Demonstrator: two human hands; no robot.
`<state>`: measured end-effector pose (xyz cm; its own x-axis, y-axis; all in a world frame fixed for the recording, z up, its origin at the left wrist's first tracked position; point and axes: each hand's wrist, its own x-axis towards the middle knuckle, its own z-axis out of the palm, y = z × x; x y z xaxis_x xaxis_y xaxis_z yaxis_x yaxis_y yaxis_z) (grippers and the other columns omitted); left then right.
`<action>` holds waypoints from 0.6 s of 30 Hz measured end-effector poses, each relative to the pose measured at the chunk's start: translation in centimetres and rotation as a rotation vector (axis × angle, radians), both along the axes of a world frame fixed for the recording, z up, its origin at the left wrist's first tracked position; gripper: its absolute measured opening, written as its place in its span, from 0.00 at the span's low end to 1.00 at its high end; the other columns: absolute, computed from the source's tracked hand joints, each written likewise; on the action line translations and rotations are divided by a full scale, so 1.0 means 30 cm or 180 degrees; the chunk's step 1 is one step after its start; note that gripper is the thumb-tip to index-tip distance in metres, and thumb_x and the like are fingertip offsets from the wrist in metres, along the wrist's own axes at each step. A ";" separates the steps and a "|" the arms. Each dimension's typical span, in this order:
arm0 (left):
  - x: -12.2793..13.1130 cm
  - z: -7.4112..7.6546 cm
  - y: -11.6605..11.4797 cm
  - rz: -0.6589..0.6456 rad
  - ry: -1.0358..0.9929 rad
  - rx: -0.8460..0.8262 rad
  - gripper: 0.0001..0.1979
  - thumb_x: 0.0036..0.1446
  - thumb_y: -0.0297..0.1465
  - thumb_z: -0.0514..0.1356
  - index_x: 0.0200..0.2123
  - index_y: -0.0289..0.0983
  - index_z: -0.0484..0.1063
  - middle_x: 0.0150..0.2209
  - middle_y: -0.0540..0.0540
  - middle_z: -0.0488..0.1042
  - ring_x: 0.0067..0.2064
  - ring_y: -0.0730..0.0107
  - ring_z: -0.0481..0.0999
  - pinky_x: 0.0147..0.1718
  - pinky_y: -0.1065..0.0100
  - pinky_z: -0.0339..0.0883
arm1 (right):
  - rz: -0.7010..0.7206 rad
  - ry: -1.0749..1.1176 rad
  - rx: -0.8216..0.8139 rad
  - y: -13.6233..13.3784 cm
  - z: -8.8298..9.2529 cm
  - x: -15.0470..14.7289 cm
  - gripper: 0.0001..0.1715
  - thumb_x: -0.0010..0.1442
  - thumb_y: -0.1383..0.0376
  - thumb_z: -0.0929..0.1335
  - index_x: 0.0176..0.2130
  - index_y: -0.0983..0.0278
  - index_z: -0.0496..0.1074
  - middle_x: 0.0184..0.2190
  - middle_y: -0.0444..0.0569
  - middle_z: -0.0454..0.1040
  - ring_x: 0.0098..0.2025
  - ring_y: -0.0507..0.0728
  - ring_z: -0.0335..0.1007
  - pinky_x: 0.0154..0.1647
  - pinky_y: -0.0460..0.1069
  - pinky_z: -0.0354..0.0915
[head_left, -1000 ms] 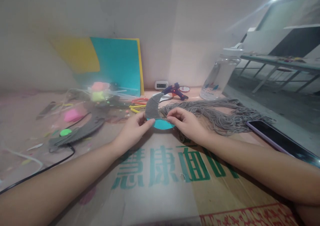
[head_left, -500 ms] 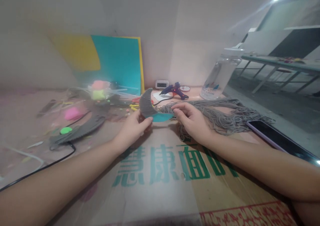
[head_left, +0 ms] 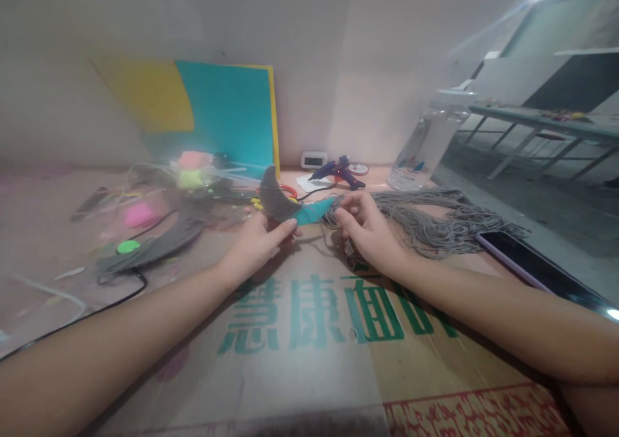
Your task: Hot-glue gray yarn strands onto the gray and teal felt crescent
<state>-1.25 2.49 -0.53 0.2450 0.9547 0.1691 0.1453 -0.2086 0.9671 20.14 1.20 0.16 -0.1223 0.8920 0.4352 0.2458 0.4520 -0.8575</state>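
My left hand [head_left: 256, 242] pinches a crescent-shaped card [head_left: 283, 203] just above the cardboard sheet. Most of the crescent is wrapped in grey yarn; its right tip is bare teal. My right hand [head_left: 368, 229] is closed on a strand of the grey yarn [head_left: 425, 221] right beside that teal tip. The rest of the yarn lies in a loose bundle stretching to the right behind my right hand.
A printed cardboard sheet [head_left: 314, 334] covers the table. A glue gun [head_left: 336, 171] and small clock [head_left: 313, 160] sit at the back, a water bottle [head_left: 425, 147] right, a phone [head_left: 536, 271] far right. Teal and yellow sheets [head_left: 222, 118] lean on the wall; craft scraps and a black cable [head_left: 97, 311] lie left.
My left hand has lifted and turned the crescent to the left, so its teal tip now points right. My right hand has followed, keeping the yarn at the tip.
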 end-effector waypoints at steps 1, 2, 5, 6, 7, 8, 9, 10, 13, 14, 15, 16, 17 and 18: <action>-0.001 -0.002 0.000 -0.0038 -0.0008 -0.0004 0.13 0.56 0.39 0.62 0.36 0.34 0.71 0.30 0.46 0.76 0.28 0.72 0.72 0.30 0.70 0.66 | 0.0045 0.0121 -0.0152 0.013 0.001 0.001 0.13 0.63 0.56 0.65 0.43 0.61 0.61 0.27 0.40 0.66 0.23 0.49 0.61 0.25 0.45 0.60; -0.001 -0.005 0.001 -0.0071 0.0004 -0.0010 0.13 0.56 0.39 0.62 0.35 0.34 0.71 0.30 0.46 0.77 0.28 0.72 0.72 0.29 0.70 0.66 | 0.0130 0.0201 -0.0294 0.022 0.002 0.002 0.16 0.63 0.54 0.64 0.44 0.62 0.63 0.26 0.40 0.67 0.23 0.49 0.62 0.25 0.45 0.60; -0.003 -0.013 0.001 -0.0179 0.0084 -0.0007 0.13 0.56 0.39 0.62 0.35 0.34 0.70 0.29 0.47 0.76 0.27 0.72 0.71 0.28 0.70 0.66 | 0.0331 0.0198 -0.0527 0.027 0.011 0.000 0.20 0.61 0.51 0.65 0.43 0.64 0.68 0.26 0.43 0.70 0.24 0.50 0.63 0.26 0.46 0.61; -0.003 -0.014 0.001 -0.0227 0.0108 -0.0002 0.13 0.56 0.40 0.62 0.34 0.35 0.70 0.28 0.48 0.76 0.26 0.72 0.71 0.28 0.70 0.66 | 0.0367 0.0118 -0.0580 0.022 0.014 -0.001 0.19 0.60 0.51 0.66 0.40 0.64 0.69 0.25 0.43 0.71 0.24 0.50 0.63 0.26 0.45 0.61; -0.004 -0.014 0.000 -0.0270 0.0158 0.0010 0.13 0.56 0.40 0.62 0.34 0.35 0.69 0.27 0.48 0.75 0.26 0.72 0.71 0.28 0.70 0.65 | 0.0403 0.0039 -0.0634 0.017 0.017 -0.003 0.18 0.60 0.51 0.67 0.36 0.64 0.69 0.24 0.42 0.70 0.24 0.50 0.62 0.25 0.45 0.60; -0.004 -0.014 -0.002 -0.0290 0.0246 0.0026 0.13 0.56 0.40 0.61 0.32 0.36 0.69 0.26 0.49 0.74 0.26 0.73 0.70 0.27 0.71 0.64 | 0.0439 -0.0026 -0.0674 0.012 0.018 -0.004 0.17 0.59 0.52 0.67 0.33 0.64 0.68 0.23 0.42 0.70 0.23 0.49 0.62 0.24 0.45 0.59; -0.004 -0.012 -0.004 -0.0273 0.0361 0.0049 0.13 0.57 0.40 0.61 0.31 0.36 0.68 0.25 0.50 0.73 0.25 0.73 0.69 0.27 0.71 0.63 | 0.0459 -0.0073 -0.0693 0.008 0.019 -0.004 0.17 0.59 0.52 0.67 0.31 0.64 0.67 0.22 0.42 0.69 0.23 0.49 0.61 0.24 0.45 0.58; -0.004 -0.010 -0.006 -0.0233 0.0478 0.0079 0.13 0.57 0.40 0.60 0.29 0.36 0.67 0.24 0.51 0.72 0.25 0.73 0.69 0.26 0.72 0.62 | 0.0471 -0.0097 -0.0696 0.006 0.019 -0.004 0.17 0.59 0.52 0.67 0.30 0.63 0.66 0.22 0.42 0.69 0.23 0.49 0.61 0.24 0.45 0.58; -0.004 -0.006 -0.011 -0.0094 0.0551 0.0166 0.13 0.58 0.39 0.59 0.28 0.37 0.65 0.22 0.53 0.69 0.24 0.75 0.67 0.26 0.72 0.61 | 0.0474 -0.0101 -0.0663 0.008 0.016 -0.004 0.17 0.60 0.52 0.66 0.30 0.63 0.66 0.21 0.42 0.69 0.23 0.49 0.61 0.23 0.45 0.57; -0.004 -0.006 -0.011 -0.0088 0.0471 0.0183 0.12 0.58 0.39 0.59 0.29 0.37 0.65 0.22 0.54 0.68 0.25 0.75 0.67 0.26 0.72 0.61 | 0.0480 -0.0096 -0.0655 0.010 0.014 -0.003 0.18 0.60 0.52 0.66 0.30 0.63 0.65 0.21 0.42 0.69 0.23 0.49 0.61 0.23 0.45 0.57; -0.004 -0.007 -0.011 -0.0099 0.0400 0.0189 0.12 0.58 0.39 0.59 0.30 0.37 0.64 0.22 0.54 0.68 0.25 0.75 0.67 0.27 0.72 0.61 | 0.0491 -0.0089 -0.0651 0.012 0.013 -0.002 0.18 0.60 0.51 0.66 0.30 0.63 0.65 0.21 0.42 0.69 0.23 0.50 0.61 0.23 0.45 0.57; -0.004 -0.008 -0.010 -0.0109 0.0348 0.0192 0.12 0.59 0.39 0.59 0.30 0.37 0.64 0.22 0.54 0.68 0.25 0.75 0.67 0.27 0.72 0.61 | 0.0501 -0.0086 -0.0646 0.014 0.012 -0.001 0.18 0.60 0.51 0.66 0.30 0.63 0.65 0.21 0.42 0.69 0.23 0.50 0.61 0.23 0.45 0.57; -0.004 -0.009 -0.010 -0.0122 0.0313 0.0202 0.12 0.59 0.39 0.58 0.29 0.37 0.64 0.22 0.54 0.68 0.25 0.75 0.67 0.27 0.72 0.61 | 0.0505 -0.0087 -0.0638 0.015 0.011 0.000 0.18 0.60 0.51 0.67 0.30 0.63 0.65 0.21 0.42 0.69 0.23 0.50 0.61 0.24 0.45 0.57; -0.004 -0.010 -0.009 -0.0137 0.0301 0.0213 0.12 0.59 0.39 0.58 0.29 0.37 0.64 0.22 0.54 0.67 0.25 0.75 0.67 0.27 0.72 0.61 | 0.0502 -0.0089 -0.0627 0.015 0.011 0.000 0.18 0.60 0.51 0.67 0.30 0.63 0.65 0.21 0.42 0.69 0.23 0.50 0.61 0.24 0.45 0.58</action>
<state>-1.38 2.21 -0.82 0.3034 0.9302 0.2064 0.2247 -0.2803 0.9332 20.16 1.66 0.48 -0.2762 0.9282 0.2492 0.2104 0.3114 -0.9267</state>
